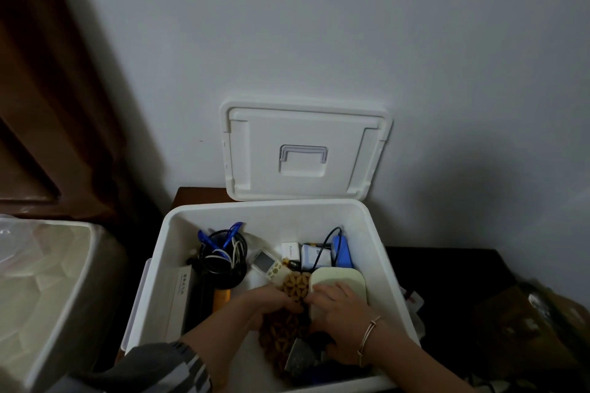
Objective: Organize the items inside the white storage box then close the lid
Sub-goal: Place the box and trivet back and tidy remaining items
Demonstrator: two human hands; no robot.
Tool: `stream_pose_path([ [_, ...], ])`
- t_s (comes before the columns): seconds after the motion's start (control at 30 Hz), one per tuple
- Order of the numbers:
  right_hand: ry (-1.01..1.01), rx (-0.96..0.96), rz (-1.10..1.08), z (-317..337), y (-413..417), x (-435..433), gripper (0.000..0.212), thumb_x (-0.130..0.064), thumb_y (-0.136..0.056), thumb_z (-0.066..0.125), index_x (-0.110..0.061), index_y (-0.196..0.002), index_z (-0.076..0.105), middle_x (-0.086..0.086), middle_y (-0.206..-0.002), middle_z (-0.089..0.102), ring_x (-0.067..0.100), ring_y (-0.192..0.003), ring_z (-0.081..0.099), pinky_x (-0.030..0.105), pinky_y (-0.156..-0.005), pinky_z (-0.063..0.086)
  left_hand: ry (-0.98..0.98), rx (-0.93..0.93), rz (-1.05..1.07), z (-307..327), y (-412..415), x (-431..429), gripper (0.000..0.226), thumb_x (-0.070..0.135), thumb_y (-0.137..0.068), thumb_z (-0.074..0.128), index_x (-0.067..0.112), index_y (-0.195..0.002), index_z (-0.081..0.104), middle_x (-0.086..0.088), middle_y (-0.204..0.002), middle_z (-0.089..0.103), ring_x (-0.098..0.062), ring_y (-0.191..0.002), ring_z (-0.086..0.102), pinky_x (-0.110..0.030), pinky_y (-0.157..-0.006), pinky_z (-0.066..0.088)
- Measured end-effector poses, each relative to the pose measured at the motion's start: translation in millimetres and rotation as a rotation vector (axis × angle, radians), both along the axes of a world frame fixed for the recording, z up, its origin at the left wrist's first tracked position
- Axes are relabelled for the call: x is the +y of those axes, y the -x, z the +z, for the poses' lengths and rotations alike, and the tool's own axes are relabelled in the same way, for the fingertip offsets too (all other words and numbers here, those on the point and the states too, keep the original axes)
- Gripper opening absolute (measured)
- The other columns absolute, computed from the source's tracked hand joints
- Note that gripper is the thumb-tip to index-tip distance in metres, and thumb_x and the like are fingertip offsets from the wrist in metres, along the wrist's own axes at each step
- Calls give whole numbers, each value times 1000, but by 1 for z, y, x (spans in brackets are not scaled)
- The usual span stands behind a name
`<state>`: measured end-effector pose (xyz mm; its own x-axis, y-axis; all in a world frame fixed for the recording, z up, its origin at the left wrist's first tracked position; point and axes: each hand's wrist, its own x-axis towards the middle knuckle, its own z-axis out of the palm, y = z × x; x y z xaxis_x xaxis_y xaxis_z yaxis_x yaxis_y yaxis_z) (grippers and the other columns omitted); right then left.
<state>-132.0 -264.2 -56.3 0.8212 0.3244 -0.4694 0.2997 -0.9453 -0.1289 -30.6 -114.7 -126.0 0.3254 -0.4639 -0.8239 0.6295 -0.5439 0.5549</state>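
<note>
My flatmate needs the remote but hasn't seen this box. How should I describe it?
Look in the open white storage box by the wall. Mid-box, between the black cable coil and a small white carton, lies the remote control. It alone has a grey screen above pale buttons.

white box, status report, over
Left hand grips brown lattice mat; right hand rests on cream rounded case, grip unclear. White storage box unsorted, lid propped open against wall. No item juts above its rim.
</note>
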Motion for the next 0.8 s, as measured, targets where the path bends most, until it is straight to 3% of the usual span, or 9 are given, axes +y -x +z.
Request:
stream_pose_path([
  [0.33,16,-70,53,-10,3,-3,31,-27,-91,52,-23,-120,63,-1,-153,20,21,-143,7,46,-115,4,1,-40,-32,4,4,1,37,1,-82,66,0,-118,60,-18,-115,67,-32,-107,65,-45,-98,50],
  [0.6,53,-82,123,-18,3,-6,34,-28,-88,58,-26,-121,60,2,-152,22,27,-141,10,52,-113,6,-61,-85,62,0,4,20,46,4,-82,67,5,-126,53,-14,-120,63,-30,-113,58,-44,-102,46],
  [0.7,45,-85,132,-25,-1,-10,41,-29,-86,59,-28,-127,54,2,-150,26,27,-140,16,51,-112,12,-71,-92,47,0,6,19,46,3,-83,65,5,-127,53,-14,-120,63,-30,-112,58,-45,-102,45],
  [0.8,-35,-101,3,-25,-9,-16,66,-34,-81,63,-33,-140,33,-2,-149,27,21,-138,20,44,-113,18,-52,-77,26,2,6,20,45,3,-84,64,8,-128,52,-14,-122,61,-31,-115,56,-47,-104,43],
])
